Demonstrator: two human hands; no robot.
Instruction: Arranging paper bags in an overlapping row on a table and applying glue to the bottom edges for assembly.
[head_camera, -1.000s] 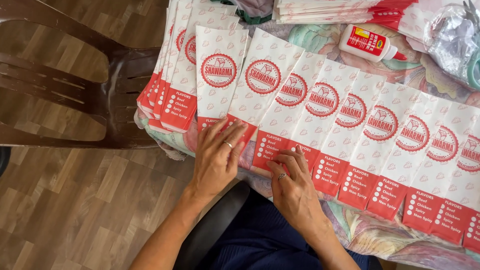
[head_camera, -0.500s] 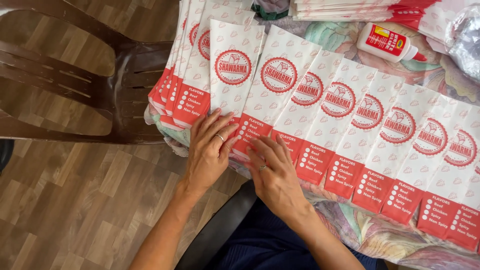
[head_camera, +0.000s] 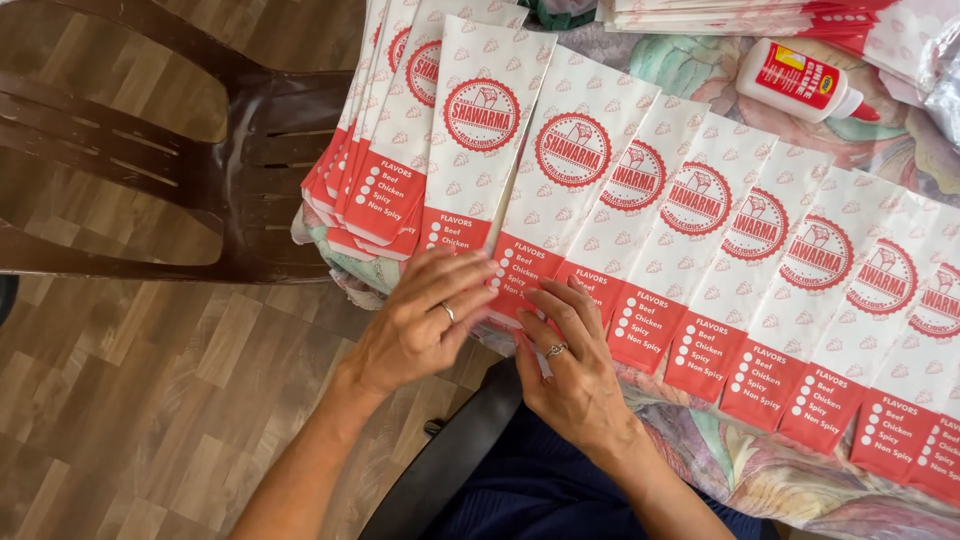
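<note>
Two hands meet at the bench's near edge: your left hand (head_camera: 420, 325) lies flat on the red bottom end of a paper bag (head_camera: 545, 180), fingers (head_camera: 470, 275) pressing it rather than gripping, and your right hand (head_camera: 570, 365) pinches that same end with its fingertips. The bag sits in an overlapping row (head_camera: 800, 270) running along the near edge toward the right. A bag stack (head_camera: 385, 150) lies at the left edge, a glue bottle (head_camera: 800, 85) toward the far edge, a brown chair (head_camera: 180, 150) beside the bench.
</note>
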